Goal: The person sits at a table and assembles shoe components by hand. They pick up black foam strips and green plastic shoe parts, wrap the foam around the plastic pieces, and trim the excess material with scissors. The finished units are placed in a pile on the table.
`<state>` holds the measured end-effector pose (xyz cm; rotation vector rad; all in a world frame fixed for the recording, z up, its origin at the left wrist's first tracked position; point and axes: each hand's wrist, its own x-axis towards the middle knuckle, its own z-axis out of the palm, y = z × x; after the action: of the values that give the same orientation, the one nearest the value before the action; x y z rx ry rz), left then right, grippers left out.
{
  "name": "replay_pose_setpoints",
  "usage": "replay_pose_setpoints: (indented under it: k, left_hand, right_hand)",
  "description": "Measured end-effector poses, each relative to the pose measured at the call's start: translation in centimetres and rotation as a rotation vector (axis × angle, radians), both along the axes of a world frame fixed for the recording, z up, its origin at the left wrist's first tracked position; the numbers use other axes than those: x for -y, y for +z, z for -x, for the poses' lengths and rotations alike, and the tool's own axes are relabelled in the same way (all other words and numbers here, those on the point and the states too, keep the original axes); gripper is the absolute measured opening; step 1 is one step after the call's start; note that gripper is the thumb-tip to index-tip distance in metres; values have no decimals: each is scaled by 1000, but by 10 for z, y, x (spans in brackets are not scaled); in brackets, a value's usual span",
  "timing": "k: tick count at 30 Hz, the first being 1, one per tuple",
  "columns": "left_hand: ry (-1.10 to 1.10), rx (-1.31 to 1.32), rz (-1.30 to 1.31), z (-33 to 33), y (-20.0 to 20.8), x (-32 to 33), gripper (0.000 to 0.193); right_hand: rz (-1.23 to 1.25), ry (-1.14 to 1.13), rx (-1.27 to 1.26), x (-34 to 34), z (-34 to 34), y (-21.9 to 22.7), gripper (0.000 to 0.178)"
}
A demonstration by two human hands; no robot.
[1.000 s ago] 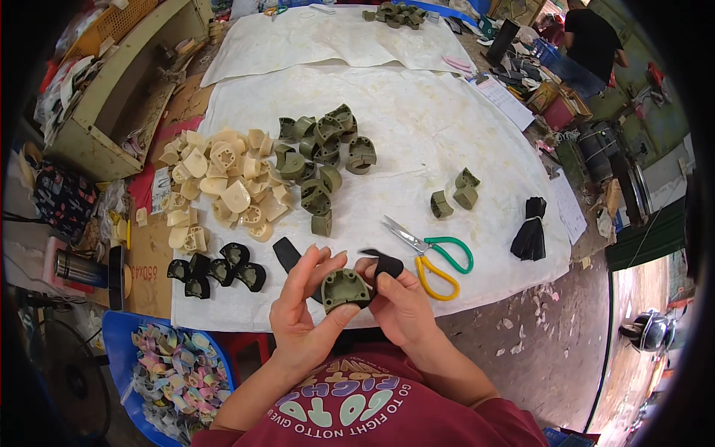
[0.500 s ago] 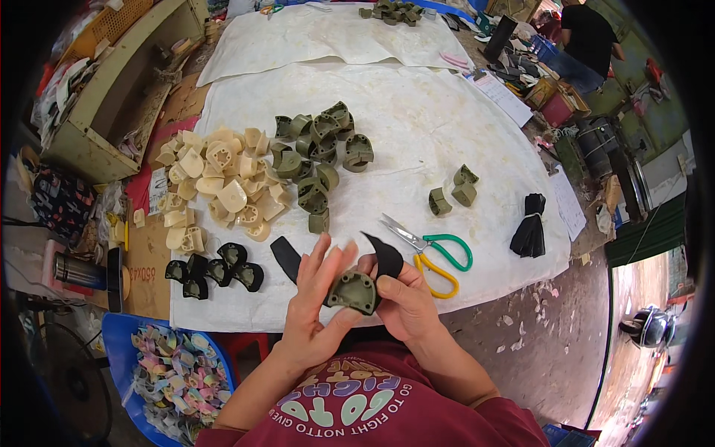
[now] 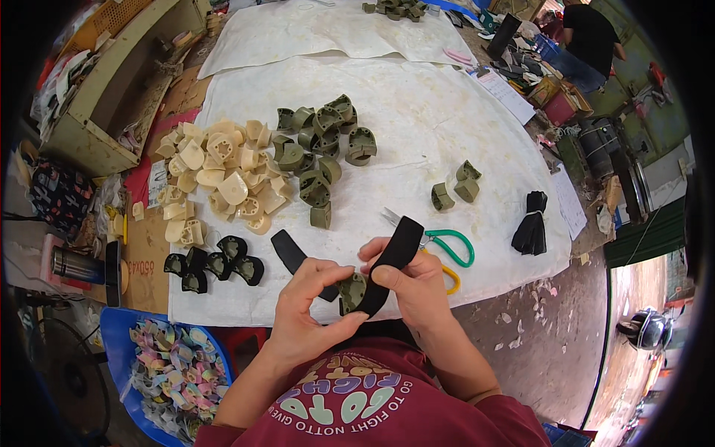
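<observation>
My left hand (image 3: 304, 304) grips an olive-green block shoe heel (image 3: 351, 289) between thumb and fingers, above the cloth's near edge. A black strip (image 3: 401, 243) is pinched by my right hand (image 3: 418, 290); its lower part lies along the heel's right side and its upper end sticks up free. Behind my left hand another black strip (image 3: 287, 250) lies on the cloth, partly hidden. Scissors (image 3: 453, 244) with one green and one yellow handle lie just beyond my right hand, which partly covers them. Several black-covered heels (image 3: 246, 269) sit to the left.
A pile of beige heels (image 3: 232, 188) and one of olive-green heels (image 3: 328, 121) stand on the white cloth (image 3: 417, 104). Loose green heels (image 3: 467, 190) and a tied black bundle (image 3: 529, 225) lie right. A blue tub (image 3: 123, 357) of colourful pieces stands lower left. A person (image 3: 587, 41) is far right.
The heel has turned in my left hand, from its hollow face showing fully to a narrower view. My right hand has brought the black strip against its right side.
</observation>
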<state>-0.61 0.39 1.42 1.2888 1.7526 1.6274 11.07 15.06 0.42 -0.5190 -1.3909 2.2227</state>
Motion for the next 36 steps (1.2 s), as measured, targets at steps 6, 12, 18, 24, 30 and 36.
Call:
replay_pose_setpoints:
  k: [6,12,18,24,30,36]
  left_hand:
    - [110,-13,-14,-4,-11,-5,49]
    - [59,710,106,-7,-19,-5,41]
    - [125,442,17,-12,-21,-9,39]
    - [45,310,16,-13,-20,-5,41]
    - [-56,277,29,-12,-14,-4,40]
    - [13,465,-29,-17,-14,-8,55]
  right_hand:
    - [44,1,26,-3,-2,6,14]
    - [-614,-154,110,19,1,8,17]
    - [-508,-114,93,3,0,1,19]
    - [-117,31,81,-10,-2,-4,15]
    - [-21,116,100,-16,-5,-9,12]
    - [-205,176,208,-18,-11,0,11]
